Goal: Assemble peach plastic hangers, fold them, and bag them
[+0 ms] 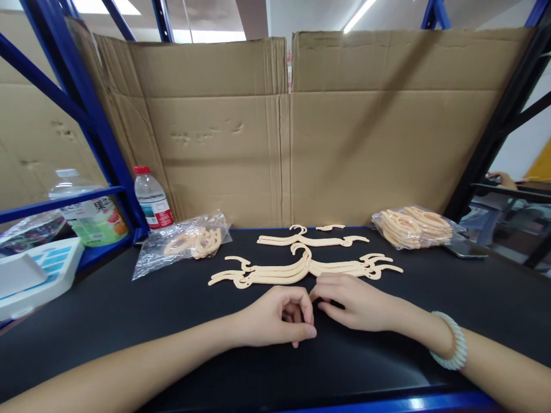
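Note:
In the head view, my left hand (278, 318) rests low over the black tabletop with its fingers curled into a loose ring. Nothing shows inside that ring. My right hand (353, 301) lies palm down beside it, fingers bent and thumb apart, holding nothing visible. The fingertips of the two hands nearly meet. Just beyond them lies a group of cream plastic folding hangers (275, 272), stacked flat with hooks upward and end arms spread. The right hand's knuckles overlap its near edge in view; contact cannot be made out. Behind sits a smaller hanger group (279, 241).
A loose cream piece (330, 228) lies at the back. Clear bags of cream parts sit left (196, 241) and right (413, 226), with a phone-like flat object (465, 249) nearby. A red-capped bottle (152, 198) and a white tray (47, 275) stand left. Cardboard (224, 160) walls the back.

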A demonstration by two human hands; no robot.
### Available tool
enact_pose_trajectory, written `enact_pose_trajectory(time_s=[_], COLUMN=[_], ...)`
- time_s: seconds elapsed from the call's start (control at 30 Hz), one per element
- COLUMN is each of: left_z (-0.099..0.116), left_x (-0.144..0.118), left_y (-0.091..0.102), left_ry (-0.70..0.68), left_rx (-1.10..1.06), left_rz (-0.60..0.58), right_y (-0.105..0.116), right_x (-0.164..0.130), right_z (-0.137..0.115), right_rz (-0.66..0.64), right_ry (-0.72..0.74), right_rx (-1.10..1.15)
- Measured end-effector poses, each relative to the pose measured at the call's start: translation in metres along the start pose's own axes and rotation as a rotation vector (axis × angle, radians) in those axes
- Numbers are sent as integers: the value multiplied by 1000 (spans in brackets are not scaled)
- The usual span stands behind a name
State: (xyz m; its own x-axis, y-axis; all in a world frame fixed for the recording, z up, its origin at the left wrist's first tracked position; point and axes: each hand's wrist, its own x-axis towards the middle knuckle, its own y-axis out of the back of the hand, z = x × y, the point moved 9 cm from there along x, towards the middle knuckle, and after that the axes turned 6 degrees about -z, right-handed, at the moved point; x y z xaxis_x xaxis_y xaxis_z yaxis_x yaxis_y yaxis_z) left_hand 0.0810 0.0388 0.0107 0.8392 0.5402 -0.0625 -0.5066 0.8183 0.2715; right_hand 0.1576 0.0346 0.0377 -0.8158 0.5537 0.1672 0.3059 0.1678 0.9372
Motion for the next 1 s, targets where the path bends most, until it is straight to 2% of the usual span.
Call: enact_pose_trajectory(time_s=[0.1,0.2,0.3,0.37,0.43,0.5,0.6,0.7,0.83,1.0], left_z=[-2,-6,-7,-7,-5,-3,-2,-2,-1,0], left_x=[0,1,0,0,-1,-2,-3,-3,-4,-4], left_y=[4,6,5,5,5,5,4,4,4,3], left_ry=[-38,-60,-54,-50,-51,-52,-55,-62,-67,-63], left_rx=[-39,-16,23,31,36,47,60,72,86,95], left_rz=[36,60,67,69,71,76,81,80,80,74], right_y=[10,29,52,68,79,86,97,96,79,62], right_x=[0,-1,0,5,15,26,40,50,58,60], right_z=[0,9,31,53,81,110,145,175,199,205], right_rz=[117,277,395,424,361,241,167,97,-14,-83], right_ry=[6,-21,-75,-153,-279,-418,-499,-565,-611,-640], right_rx=[32,31,-51,-121,-188,-307,-371,-416,-447,-472])
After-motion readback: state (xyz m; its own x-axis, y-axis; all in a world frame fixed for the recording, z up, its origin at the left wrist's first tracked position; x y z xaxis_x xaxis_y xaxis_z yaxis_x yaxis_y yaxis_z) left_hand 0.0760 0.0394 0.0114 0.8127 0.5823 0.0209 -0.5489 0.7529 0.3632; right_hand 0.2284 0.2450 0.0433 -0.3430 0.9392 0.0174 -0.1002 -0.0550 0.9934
